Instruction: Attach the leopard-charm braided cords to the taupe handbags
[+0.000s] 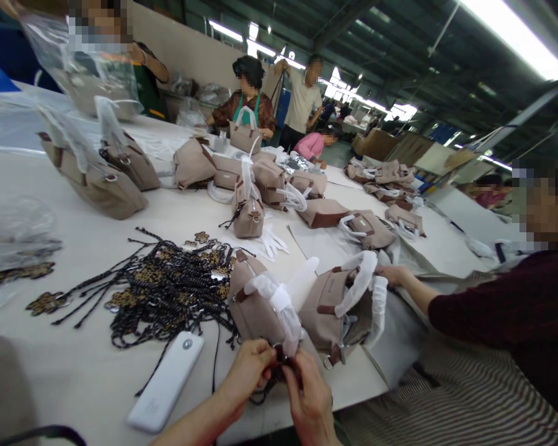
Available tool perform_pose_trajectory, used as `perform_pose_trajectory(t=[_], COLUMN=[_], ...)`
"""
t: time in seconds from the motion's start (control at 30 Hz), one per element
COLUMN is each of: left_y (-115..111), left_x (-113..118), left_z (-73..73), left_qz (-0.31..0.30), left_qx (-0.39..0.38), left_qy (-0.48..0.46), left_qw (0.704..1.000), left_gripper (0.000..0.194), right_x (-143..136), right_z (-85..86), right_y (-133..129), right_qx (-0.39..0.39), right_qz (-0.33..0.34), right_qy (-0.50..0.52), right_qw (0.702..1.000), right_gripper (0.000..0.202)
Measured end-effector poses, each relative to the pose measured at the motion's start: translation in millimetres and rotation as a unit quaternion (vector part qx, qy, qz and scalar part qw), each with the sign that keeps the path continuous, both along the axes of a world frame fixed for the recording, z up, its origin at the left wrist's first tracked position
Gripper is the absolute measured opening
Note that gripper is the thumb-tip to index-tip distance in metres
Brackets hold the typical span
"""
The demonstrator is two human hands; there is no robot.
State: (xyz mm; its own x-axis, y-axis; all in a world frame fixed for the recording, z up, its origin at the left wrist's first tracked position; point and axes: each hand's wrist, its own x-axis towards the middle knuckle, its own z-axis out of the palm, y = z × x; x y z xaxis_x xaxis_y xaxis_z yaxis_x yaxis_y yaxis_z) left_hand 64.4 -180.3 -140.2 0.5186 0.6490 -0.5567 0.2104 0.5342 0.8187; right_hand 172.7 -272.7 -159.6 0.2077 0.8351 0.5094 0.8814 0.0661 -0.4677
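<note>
My left hand (248, 370) and my right hand (307, 396) meet at the table's near edge, both pinching a small dark braided cord charm (279, 365) between the fingers. Right behind them lies a taupe handbag (255, 303) with its handles wrapped in white paper. A second taupe handbag (335, 303) stands just to the right, touched by a co-worker's hand (393, 274). To the left spreads a pile of black braided cords with leopard-print tags (167, 291).
A white power bank (167, 381) lies near my left forearm. Several more taupe handbags (255, 179) cover the long white table (74, 347). A co-worker in a dark top (506, 310) sits close at right; other people work at the far end.
</note>
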Motion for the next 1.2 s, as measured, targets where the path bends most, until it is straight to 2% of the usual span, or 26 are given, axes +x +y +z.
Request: perform_pose_trajectory(t=[0.17,0.33,0.47,0.6,0.7,0.77,0.87,0.97,1.07,1.13,1.2], left_y=[4,5,3,3,6,6,3,-1,-1,1,4], left_x=[-4,-6,-7,-10,-15,-18,-19,-16,-14,-15,-16], left_z=[0.7,0.6,-4.2,-10.0,-10.1,-9.8,-12.7,-18.1,-18.9,-16.7,-15.0], left_qz=[-0.018,-0.033,-0.045,-0.062,-0.040,-0.028,-0.069,-0.100,-0.102,-0.101,-0.099], left_qx=[-0.013,-0.005,0.021,0.065,0.131,0.217,0.366,0.434,0.445,0.407,0.335], left_qy=[0.001,0.000,0.002,0.019,0.042,0.050,0.055,0.093,0.121,0.112,0.090], left_qw=[1.000,0.999,0.999,0.996,0.990,0.974,0.926,0.890,0.882,0.901,0.933], left_gripper=[0.019,0.020,0.026,0.031,0.025,0.013,0.028,0.020,0.012,0.008,0.007], right_x=[-2,-3,-3,1,4,5,4,4,6,9,11], right_z=[3.1,-0.2,-4.1,3.1,10.9,14.4,16.1,14.2,11.6,11.0,10.9], right_y=[4,0,-10,-7,-1,1,0,-1,-6,-10,-15], right_qx=[-0.041,-0.028,-0.017,-0.014,-0.010,-0.004,-0.003,-0.018,-0.043,-0.091,-0.158], right_qz=[-0.032,-0.025,-0.059,-0.102,-0.107,-0.109,-0.127,-0.125,-0.119,-0.122,-0.133], right_qy=[0.038,-0.010,-0.070,-0.144,-0.176,-0.187,-0.197,-0.195,-0.145,-0.044,0.096], right_qw=[0.998,0.999,0.996,0.984,0.978,0.976,0.972,0.973,0.981,0.987,0.974], right_gripper=[0.022,0.025,0.028,0.029,0.032,0.034,0.034,0.036,0.036,0.030,0.026])
